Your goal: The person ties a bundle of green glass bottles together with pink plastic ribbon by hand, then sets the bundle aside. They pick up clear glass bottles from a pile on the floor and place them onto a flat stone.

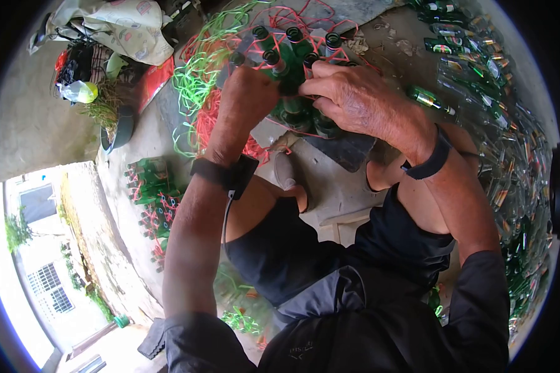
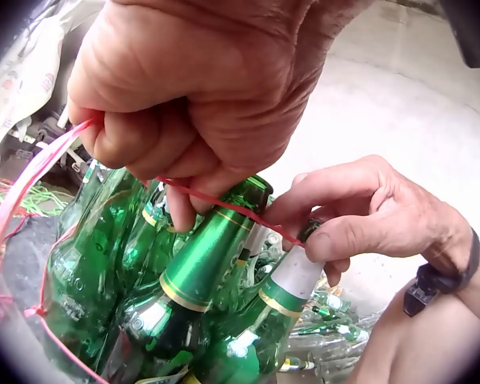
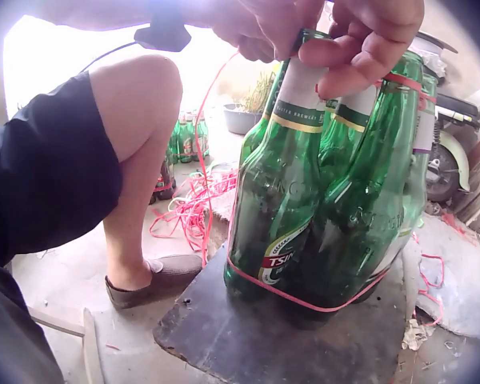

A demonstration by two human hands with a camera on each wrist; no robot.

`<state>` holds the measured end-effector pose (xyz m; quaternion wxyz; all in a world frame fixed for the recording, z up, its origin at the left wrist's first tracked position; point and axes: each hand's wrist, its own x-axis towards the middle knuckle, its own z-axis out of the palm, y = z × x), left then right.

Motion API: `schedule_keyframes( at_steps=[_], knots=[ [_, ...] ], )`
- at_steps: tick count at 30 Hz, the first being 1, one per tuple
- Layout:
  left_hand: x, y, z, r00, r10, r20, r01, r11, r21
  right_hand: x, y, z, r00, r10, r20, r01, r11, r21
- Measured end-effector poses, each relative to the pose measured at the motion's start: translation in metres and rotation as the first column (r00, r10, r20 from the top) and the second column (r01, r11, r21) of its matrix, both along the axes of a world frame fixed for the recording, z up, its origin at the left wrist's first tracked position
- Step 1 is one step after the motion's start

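At 9 o'clock in the head view, tied bundles of green bottles [image 1: 150,186] stand on the concrete floor [image 1: 127,149]. Toward 11 o'clock, a tangle of loose green and red strings [image 1: 199,81] lies on the floor beside the work area.

The left hand [image 1: 246,102] sits at 12 o'clock, just left of centre. Its fingers are curled into a fist and clamped on a red string [image 2: 224,206]. In the left wrist view, the string runs taut from this fist across the bottle tops to the right hand [image 2: 360,216].

The cluster of green bottles [image 3: 320,200] stands upright directly under both hands, on a dark flat board [image 3: 248,336] that lies on the floor. The bottles are packed touching one another. A red string loop [image 3: 304,298] circles the cluster low on the bottle bodies. A second red strand crosses the bottle shoulders at the cluster's 2 o'clock edge in the right wrist view.

The right hand [image 1: 348,93] is immediately right of the left hand, at 12 to 1 o'clock. Its thumb and fingers pinch the white-foiled neck of one bottle [image 2: 292,280] at the top of the cluster, and the red string ends under these fingers.

From 1 to 4 o'clock in the head view, a large heap of loose bottles [image 1: 504,143] lies on the floor. The person's knees flank the board, and a shoe [image 3: 156,280] rests just beside its left edge.
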<state>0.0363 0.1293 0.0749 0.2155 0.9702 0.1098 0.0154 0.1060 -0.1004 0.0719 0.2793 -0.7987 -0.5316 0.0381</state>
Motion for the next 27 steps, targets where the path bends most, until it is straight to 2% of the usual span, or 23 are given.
schedule_keyframes(
  at_steps=[2, 5, 9, 11, 12, 14, 15, 17, 18, 20, 25, 27],
  knots=[
    [0.003, 0.006, -0.009, 0.989, -0.133, 0.06, 0.126, 0.987, 0.103, 0.0, 0.001, 0.002, 1.0, -0.001, 0.01, 0.001, 1.0, -0.018],
    [0.002, 0.019, -0.023, 0.974, -0.206, 0.09, 0.193, 0.971, 0.141, 0.0, 0.001, 0.005, 0.999, -0.023, 0.024, 0.025, 0.997, -0.079],
    [-0.002, 0.008, -0.015, 0.977, -0.199, 0.079, 0.183, 0.967, 0.177, -0.002, 0.001, 0.006, 0.998, -0.037, 0.043, 0.04, 0.996, -0.085],
    [-0.01, -0.005, -0.007, 0.996, 0.02, 0.087, -0.022, 1.0, 0.016, -0.001, 0.001, 0.003, 0.998, -0.042, 0.043, 0.045, 0.996, -0.08],
    [-0.014, -0.007, -0.005, 0.996, 0.021, 0.088, -0.022, 1.0, 0.017, 0.001, 0.002, 0.0, 0.999, -0.025, 0.035, 0.027, 0.998, -0.057],
    [-0.021, -0.011, -0.003, 0.985, 0.109, 0.136, -0.082, 0.978, -0.193, 0.003, 0.001, -0.003, 0.999, -0.008, 0.031, 0.009, 0.999, -0.035],
    [-0.025, -0.013, -0.004, 0.984, 0.112, 0.138, -0.084, 0.977, -0.194, 0.003, 0.001, -0.002, 1.0, -0.002, 0.027, 0.003, 1.0, -0.029],
    [-0.032, -0.017, -0.008, 0.961, 0.235, 0.144, -0.175, 0.924, -0.34, 0.003, 0.001, 0.0, 1.0, 0.007, 0.024, -0.007, 1.0, -0.022],
    [-0.036, -0.021, -0.012, 0.96, 0.239, 0.145, -0.179, 0.924, -0.339, 0.003, 0.0, 0.001, 1.0, 0.015, 0.009, -0.015, 1.0, -0.009],
    [-0.041, -0.03, -0.023, 0.884, 0.337, 0.324, -0.171, 0.878, -0.448, 0.003, 0.0, 0.002, 1.0, 0.026, -0.005, -0.026, 1.0, 0.003],
    [-0.053, -0.052, -0.028, 0.826, 0.415, 0.382, -0.226, 0.864, -0.451, 0.002, 0.002, 0.003, 0.999, 0.003, -0.046, -0.004, 1.0, -0.016],
    [-0.058, -0.056, -0.031, 0.792, 0.461, 0.4, -0.234, 0.834, -0.499, 0.004, 0.002, 0.002, 0.999, 0.05, -0.022, -0.05, 0.999, 0.02]
  ],
)
